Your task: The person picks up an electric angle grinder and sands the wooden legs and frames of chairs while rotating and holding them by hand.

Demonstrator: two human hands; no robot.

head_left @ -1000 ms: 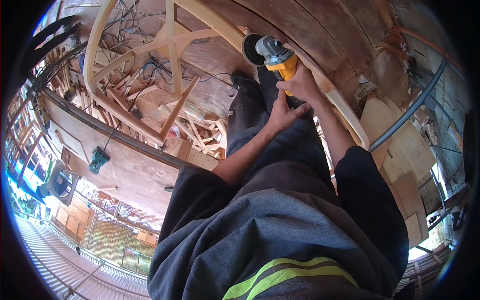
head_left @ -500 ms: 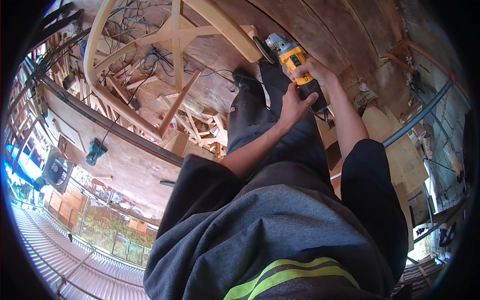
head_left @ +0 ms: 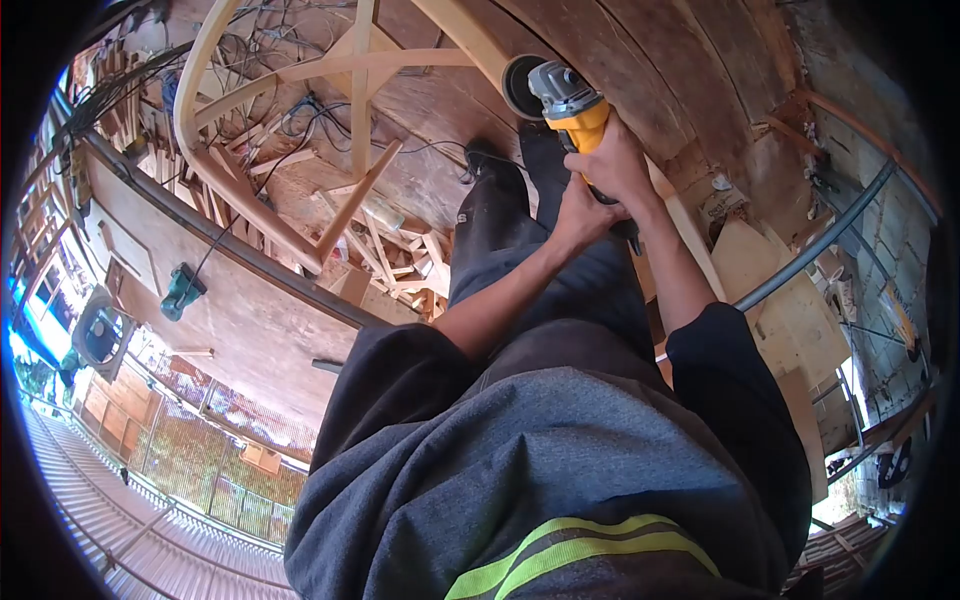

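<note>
A person's right hand (head_left: 617,163) grips the yellow body of an angle grinder (head_left: 578,112), its grey metal head uppermost, while the left hand (head_left: 584,213) is wrapped around the tool's rear, partly hidden. The round, dark disc (head_left: 521,88) sits at the end of a smooth, curved rail of a pale wooden frame (head_left: 458,32); whether they touch cannot be told. Straight-edged wood offcuts (head_left: 400,272) litter the floor (head_left: 640,70) beside a plywood panel's (head_left: 250,330) pipe-lined edge.

No readable text; pale mark (head_left: 461,218) on dark trousers (head_left: 493,207) illegible.
</note>
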